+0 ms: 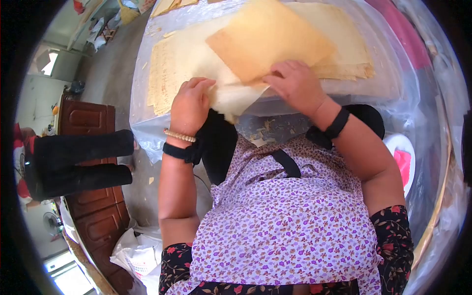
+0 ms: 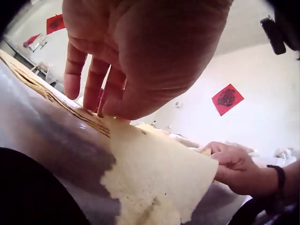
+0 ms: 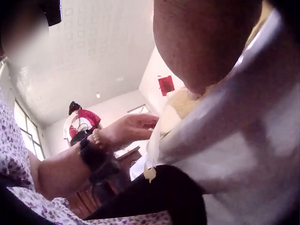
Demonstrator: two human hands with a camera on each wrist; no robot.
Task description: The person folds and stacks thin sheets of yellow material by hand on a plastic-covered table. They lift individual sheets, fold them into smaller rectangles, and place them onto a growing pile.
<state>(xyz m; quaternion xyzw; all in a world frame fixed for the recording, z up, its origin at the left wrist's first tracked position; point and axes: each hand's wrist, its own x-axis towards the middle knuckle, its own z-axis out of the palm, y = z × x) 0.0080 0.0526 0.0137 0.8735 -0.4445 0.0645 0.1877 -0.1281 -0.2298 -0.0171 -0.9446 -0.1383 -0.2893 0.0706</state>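
A thin, pale flatbread sheet (image 1: 235, 101) with a ragged edge hangs over the front of the table between my two hands. My left hand (image 1: 191, 104) pinches its left side between thumb and fingers; the left wrist view shows the hanging sheet (image 2: 154, 176) below those fingertips. At the sheet's other corner, the right hand (image 1: 299, 88) pinches with thumb and fingers, as the left wrist view also shows. Beyond the right hand, a browner flatbread sheet (image 1: 270, 37) lies turned at an angle on a wide stack of flatbread sheets (image 1: 184, 54).
Clear plastic (image 1: 140, 105) covers the table and drapes over its edge. More flatbread (image 1: 172, 6) lies at the far left. Dark knees are under the table edge. To the left, another person in black trousers (image 1: 83, 157) stands near a brown wooden cabinet (image 1: 86, 120).
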